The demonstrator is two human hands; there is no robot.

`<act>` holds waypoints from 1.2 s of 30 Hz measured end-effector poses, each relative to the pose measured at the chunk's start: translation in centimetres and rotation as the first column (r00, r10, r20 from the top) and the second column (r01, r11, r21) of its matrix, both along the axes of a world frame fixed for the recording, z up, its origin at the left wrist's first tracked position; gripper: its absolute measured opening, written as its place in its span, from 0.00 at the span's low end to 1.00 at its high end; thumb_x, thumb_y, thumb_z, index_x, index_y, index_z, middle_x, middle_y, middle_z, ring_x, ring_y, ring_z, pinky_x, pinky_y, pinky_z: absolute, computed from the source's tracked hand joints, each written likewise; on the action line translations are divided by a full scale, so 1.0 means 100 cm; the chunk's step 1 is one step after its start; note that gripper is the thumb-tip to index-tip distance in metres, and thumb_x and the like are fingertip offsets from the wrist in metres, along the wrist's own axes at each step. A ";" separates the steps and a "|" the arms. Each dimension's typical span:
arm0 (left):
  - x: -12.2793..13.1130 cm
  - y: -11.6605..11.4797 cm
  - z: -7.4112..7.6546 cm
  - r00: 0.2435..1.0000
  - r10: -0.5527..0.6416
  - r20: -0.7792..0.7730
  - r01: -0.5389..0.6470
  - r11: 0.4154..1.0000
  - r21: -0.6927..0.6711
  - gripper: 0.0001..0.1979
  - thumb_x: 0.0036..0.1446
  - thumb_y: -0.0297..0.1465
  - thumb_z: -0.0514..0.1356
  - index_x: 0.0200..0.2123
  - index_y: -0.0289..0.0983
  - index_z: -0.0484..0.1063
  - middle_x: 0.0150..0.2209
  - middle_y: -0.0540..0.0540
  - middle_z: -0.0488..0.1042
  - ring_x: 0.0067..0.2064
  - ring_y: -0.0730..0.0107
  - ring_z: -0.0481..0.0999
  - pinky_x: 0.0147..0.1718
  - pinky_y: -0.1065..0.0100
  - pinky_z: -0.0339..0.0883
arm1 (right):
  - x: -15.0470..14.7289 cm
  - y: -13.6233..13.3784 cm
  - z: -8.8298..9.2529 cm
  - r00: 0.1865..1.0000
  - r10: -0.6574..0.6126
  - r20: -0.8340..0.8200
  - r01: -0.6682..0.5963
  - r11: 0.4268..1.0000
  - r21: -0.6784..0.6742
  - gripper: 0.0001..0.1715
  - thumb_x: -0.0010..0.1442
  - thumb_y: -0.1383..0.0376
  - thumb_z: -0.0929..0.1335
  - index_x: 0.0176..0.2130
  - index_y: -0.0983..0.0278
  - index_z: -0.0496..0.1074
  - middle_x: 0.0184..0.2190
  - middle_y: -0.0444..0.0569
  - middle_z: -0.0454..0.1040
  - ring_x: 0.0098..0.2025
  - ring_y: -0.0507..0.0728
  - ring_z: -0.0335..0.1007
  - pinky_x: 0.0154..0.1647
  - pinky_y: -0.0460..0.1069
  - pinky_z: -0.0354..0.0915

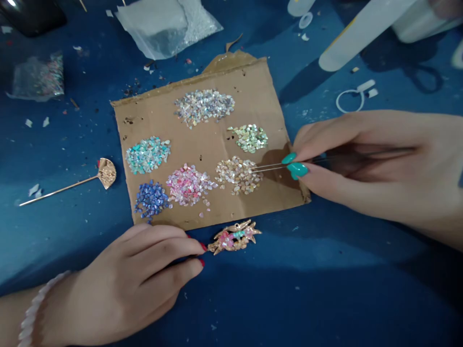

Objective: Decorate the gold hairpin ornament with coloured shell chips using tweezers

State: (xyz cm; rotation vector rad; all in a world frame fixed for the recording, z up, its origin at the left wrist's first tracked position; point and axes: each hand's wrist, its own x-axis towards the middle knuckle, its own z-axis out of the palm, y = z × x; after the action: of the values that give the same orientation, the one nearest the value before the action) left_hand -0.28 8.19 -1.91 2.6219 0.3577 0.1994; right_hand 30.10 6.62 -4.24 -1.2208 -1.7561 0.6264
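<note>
My left hand [144, 274] pinches the end of a gold hairpin [237, 237], whose ornate head carries pink flowers and turquoise beads; any stem is hidden by the fingers. The head sits just off the near edge of a cardboard sheet [202, 144]. In my right hand [361, 168] is a pair of thin metal tweezers [271, 168], its tips at the right side of a beige heap of shell chips [238, 176]. Whether a chip is between the tips I cannot tell. Next to that heap lie pink chips [190, 185] and green chips [252, 138].
Also on the cardboard are white chips [206, 106], turquoise chips [147, 155] and blue chips [151, 198]. A second gold hairpin with a fan-shaped head [107, 173] lies left. Plastic bags of chips [170, 29] and a white bottle [354, 41] stand farther back on the blue table.
</note>
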 end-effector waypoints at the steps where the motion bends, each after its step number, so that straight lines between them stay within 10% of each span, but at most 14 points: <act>1: 0.000 0.000 0.000 1.000 -0.002 0.000 0.002 1.000 0.003 0.13 0.67 0.24 0.50 0.45 0.35 0.74 0.47 0.49 0.76 0.49 0.68 0.70 0.48 0.64 0.61 | 0.000 0.000 0.000 1.000 0.007 -0.004 -0.007 1.000 -0.001 0.11 0.51 0.75 0.69 0.32 0.58 0.73 0.26 0.41 0.71 0.25 0.51 0.67 0.22 0.51 0.63; 29: 0.000 0.000 0.002 1.000 -0.008 0.009 0.008 1.000 0.002 0.13 0.65 0.23 0.50 0.44 0.34 0.74 0.45 0.46 0.77 0.48 0.67 0.72 0.45 0.66 0.65 | -0.002 0.002 0.000 0.997 0.054 -0.063 -0.051 0.998 0.042 0.13 0.49 0.76 0.68 0.33 0.60 0.73 0.25 0.44 0.71 0.23 0.52 0.67 0.19 0.52 0.62; 36: 0.001 0.001 0.002 1.000 0.006 0.004 -0.006 1.000 -0.004 0.13 0.66 0.24 0.49 0.44 0.36 0.74 0.46 0.48 0.77 0.47 0.69 0.72 0.45 0.67 0.65 | -0.001 0.006 0.002 0.996 -0.021 0.082 0.014 0.996 0.085 0.07 0.57 0.71 0.69 0.34 0.58 0.74 0.35 0.43 0.77 0.36 0.50 0.74 0.33 0.48 0.72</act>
State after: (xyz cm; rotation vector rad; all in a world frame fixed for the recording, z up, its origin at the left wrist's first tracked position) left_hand -0.15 8.31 -1.69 2.6162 0.3637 0.2060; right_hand 29.95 7.18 -3.99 -1.2179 -1.8199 0.4922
